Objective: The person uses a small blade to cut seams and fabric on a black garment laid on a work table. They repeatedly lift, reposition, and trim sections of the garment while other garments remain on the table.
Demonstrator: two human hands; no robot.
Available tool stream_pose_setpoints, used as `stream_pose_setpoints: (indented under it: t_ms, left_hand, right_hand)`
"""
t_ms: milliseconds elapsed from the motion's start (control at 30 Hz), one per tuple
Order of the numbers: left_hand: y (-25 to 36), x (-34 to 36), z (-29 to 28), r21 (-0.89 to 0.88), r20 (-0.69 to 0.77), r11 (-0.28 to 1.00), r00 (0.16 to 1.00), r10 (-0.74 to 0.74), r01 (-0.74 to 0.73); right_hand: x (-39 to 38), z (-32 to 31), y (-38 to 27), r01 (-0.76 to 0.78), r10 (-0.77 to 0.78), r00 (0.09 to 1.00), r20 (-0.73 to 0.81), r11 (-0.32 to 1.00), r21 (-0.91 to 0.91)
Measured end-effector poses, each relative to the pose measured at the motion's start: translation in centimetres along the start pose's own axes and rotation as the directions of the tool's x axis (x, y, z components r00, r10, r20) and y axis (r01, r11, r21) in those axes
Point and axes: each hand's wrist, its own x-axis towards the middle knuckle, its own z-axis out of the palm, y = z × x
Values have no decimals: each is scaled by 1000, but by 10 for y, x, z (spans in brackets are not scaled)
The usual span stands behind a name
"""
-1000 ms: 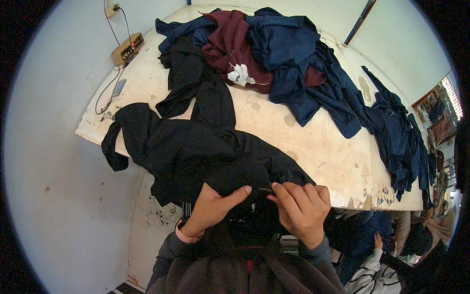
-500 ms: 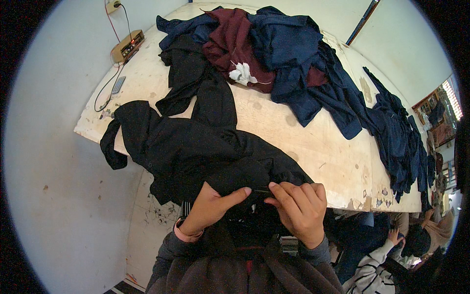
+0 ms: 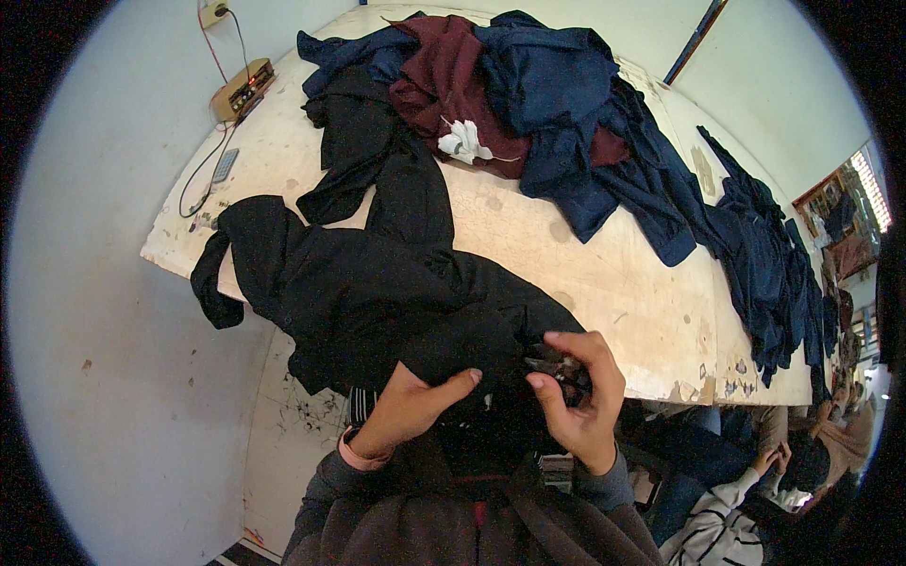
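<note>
A black garment (image 3: 377,292) is draped over the table's near edge and hangs down in front of me. My left hand (image 3: 406,406) grips its near part, thumb on top and the other fingers hidden under the cloth. Just to the right, my right hand (image 3: 583,391) is curled around small dark thread snips (image 3: 559,368), whose pointed tips face left toward the cloth. The lower part of the snips is hidden in the palm.
On the pale wooden table (image 3: 528,226) lie a maroon garment (image 3: 439,80), several navy garments (image 3: 552,75) and a white scrap (image 3: 462,141). A tan radio-like box (image 3: 243,90) and a grey remote (image 3: 225,166) are by the left wall. People sit at the lower right, one in a striped sleeve (image 3: 722,514).
My right hand has opened out of its pinch at the cloth and turned, so the thread snips now show between thumb and fingers. My left hand keeps its grip in nearly the same place.
</note>
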Motion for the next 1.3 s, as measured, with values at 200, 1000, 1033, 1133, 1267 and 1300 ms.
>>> stream_pose_setpoints:
  t_ms: [200, 1000, 1033, 1133, 1267, 1300]
  left_hand:
    - [-15, 0, 3, 126, 15, 980, 988, 152, -153]
    - [-9, 13, -23, -300, -63, 948, 990, -127, 102]
    - [-9, 13, -22, -305, -63, 947, 990, -125, 101]
    - [-8, 13, -22, -319, -15, 943, 994, -106, 95]
    - [-6, 12, -19, -318, -25, 943, 993, -117, 104]
    - [-6, 12, -19, -315, -30, 943, 992, -124, 109]
  right_hand:
    - [8, 15, 6, -45, 45, 999, 4, 998, 54]
    - [-2, 4, 5, 208, -199, 977, 74, 967, -148]
    - [-1, 4, 8, 227, -218, 974, 67, 949, -219]
    - [0, 3, 10, 260, -246, 966, 84, 913, -314]
    - [0, 7, 12, 302, -271, 952, 139, 901, -312]
    - [0, 7, 11, 296, -264, 954, 142, 909, -292]
